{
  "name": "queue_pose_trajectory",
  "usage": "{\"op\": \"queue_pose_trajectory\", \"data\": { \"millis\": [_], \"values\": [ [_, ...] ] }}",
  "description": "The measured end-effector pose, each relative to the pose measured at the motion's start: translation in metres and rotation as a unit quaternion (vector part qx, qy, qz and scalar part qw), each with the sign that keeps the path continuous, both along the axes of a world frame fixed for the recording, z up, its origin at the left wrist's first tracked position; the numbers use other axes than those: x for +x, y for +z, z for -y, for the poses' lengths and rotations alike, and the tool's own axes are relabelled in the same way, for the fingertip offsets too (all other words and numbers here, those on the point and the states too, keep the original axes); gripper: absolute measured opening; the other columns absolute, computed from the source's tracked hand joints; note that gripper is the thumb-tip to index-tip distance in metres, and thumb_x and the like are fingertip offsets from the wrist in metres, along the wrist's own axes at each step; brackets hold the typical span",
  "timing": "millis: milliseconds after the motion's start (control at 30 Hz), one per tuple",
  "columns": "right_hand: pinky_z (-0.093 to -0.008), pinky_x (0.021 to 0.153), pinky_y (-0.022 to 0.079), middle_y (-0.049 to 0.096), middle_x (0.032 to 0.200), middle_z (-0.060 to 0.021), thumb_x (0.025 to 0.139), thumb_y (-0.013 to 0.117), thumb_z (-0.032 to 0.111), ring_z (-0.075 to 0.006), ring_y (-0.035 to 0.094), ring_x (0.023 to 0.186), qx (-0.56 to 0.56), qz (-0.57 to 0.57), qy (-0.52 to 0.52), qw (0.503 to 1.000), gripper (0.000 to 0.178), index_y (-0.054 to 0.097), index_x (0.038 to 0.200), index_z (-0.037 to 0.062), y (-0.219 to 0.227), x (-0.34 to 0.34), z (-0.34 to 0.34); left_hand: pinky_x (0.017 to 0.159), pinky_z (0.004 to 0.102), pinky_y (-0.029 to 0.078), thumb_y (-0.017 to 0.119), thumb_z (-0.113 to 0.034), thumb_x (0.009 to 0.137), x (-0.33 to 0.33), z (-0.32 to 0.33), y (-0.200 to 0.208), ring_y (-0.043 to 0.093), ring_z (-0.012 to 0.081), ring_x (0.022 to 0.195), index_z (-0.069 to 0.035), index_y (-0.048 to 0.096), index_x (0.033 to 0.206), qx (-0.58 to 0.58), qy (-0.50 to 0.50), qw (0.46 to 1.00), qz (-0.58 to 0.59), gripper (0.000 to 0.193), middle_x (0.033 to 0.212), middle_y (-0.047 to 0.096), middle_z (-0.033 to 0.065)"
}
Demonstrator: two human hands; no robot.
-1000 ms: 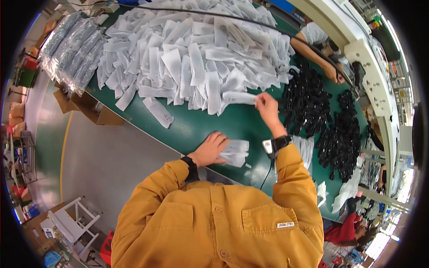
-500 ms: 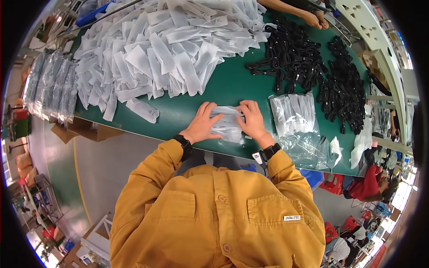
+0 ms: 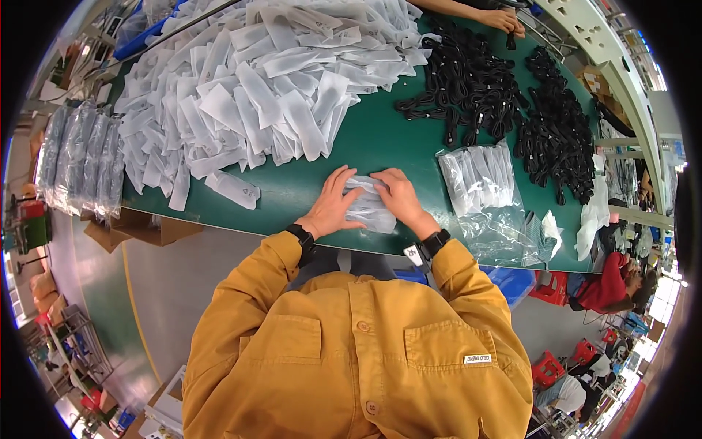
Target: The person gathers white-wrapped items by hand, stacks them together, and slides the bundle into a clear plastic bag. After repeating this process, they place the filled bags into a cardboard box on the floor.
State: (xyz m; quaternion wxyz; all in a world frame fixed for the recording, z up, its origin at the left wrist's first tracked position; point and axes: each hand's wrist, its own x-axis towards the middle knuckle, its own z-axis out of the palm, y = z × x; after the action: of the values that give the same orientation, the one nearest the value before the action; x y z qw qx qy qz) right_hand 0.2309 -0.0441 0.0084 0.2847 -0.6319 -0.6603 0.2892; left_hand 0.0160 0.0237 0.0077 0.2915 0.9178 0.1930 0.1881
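Note:
In front of my body, several frosted white plastic pouches (image 3: 371, 212) lie side by side in a small bundle on the green table. My left hand (image 3: 330, 204) grips the bundle's left side, thumb over its top and fingers at its far edge. From the other side, my right hand (image 3: 402, 199) presses in, its fingers curled over the far right corner and its thumb on the pouches. A single pouch (image 3: 233, 189) lies to the left, near a large heap of similar pouches (image 3: 256, 88).
A clear bag (image 3: 479, 179) packed with pouches lies to the right. Black cables (image 3: 472, 84) are piled beyond it, with another person's hand (image 3: 503, 20) at the far side. Wrapped bundles (image 3: 80, 161) stand at the far left, above a cardboard box (image 3: 146, 225).
My right hand has shifted left and further over the bundle, which looks narrower and more squeezed together. My left hand stays nearly in place. The other person's hand now holds a black cable.

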Motion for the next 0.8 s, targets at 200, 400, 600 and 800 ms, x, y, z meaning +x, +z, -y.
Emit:
{"op": "queue_pose_trajectory", "data": {
  "millis": [200, 400, 600, 800],
  "values": [
    [-0.0461, 0.096, 0.043, 0.050, 0.126, -0.0192, 0.076, 0.074, 0.028, -0.0404, 0.048, 0.116, -0.021, 0.050, 0.065, 0.996, 0.064, 0.050, 0.130, 0.0043, 0.011, -0.004, 0.003, 0.110, 0.0534, 0.028, 0.087, -0.037, 0.058, 0.000, -0.001, -0.015, 0.030, 0.0453, 0.129, -0.007, 0.053, 0.121, -0.025, -0.007, 1.000, -0.008, 0.077, 0.136, 0.035, 0.0190],
    [-0.0534, 0.101, 0.035, 0.034, 0.141, -0.0218, 0.066, 0.081, 0.041, -0.0431, 0.037, 0.127, 0.022, 0.186, 0.055, 0.981, 0.097, 0.034, 0.143, 0.0056, 0.023, -0.038, 0.034, 0.107, 0.0500, 0.032, 0.073, -0.026, 0.077, -0.001, 0.004, -0.010, 0.035, 0.0428, 0.126, -0.003, 0.052, 0.121, -0.108, 0.007, 0.989, 0.098, 0.054, 0.130, 0.041, 0.0198],
    [-0.0500, 0.100, 0.036, 0.039, 0.134, -0.0209, 0.065, 0.082, 0.038, -0.0408, 0.039, 0.122, 0.039, 0.188, 0.019, 0.981, 0.096, 0.035, 0.142, 0.0053, 0.017, -0.046, 0.029, 0.100, 0.0472, 0.038, 0.052, -0.012, 0.090, 0.009, -0.001, -0.027, 0.045, 0.0398, 0.115, -0.002, 0.054, 0.116, -0.150, 0.082, 0.979, 0.112, 0.028, 0.119, 0.050, 0.0199],
    [-0.0471, 0.093, 0.040, 0.045, 0.122, -0.0188, 0.066, 0.081, 0.028, -0.0393, 0.044, 0.111, 0.074, 0.162, -0.054, 0.983, 0.089, 0.039, 0.141, 0.0058, 0.006, -0.064, 0.019, 0.094, 0.0446, 0.040, 0.043, -0.007, 0.094, 0.010, -0.030, -0.026, 0.050, 0.0376, 0.104, -0.001, 0.056, 0.110, -0.157, 0.056, 0.978, 0.129, 0.021, 0.109, 0.055, 0.0193]
  ]
}}
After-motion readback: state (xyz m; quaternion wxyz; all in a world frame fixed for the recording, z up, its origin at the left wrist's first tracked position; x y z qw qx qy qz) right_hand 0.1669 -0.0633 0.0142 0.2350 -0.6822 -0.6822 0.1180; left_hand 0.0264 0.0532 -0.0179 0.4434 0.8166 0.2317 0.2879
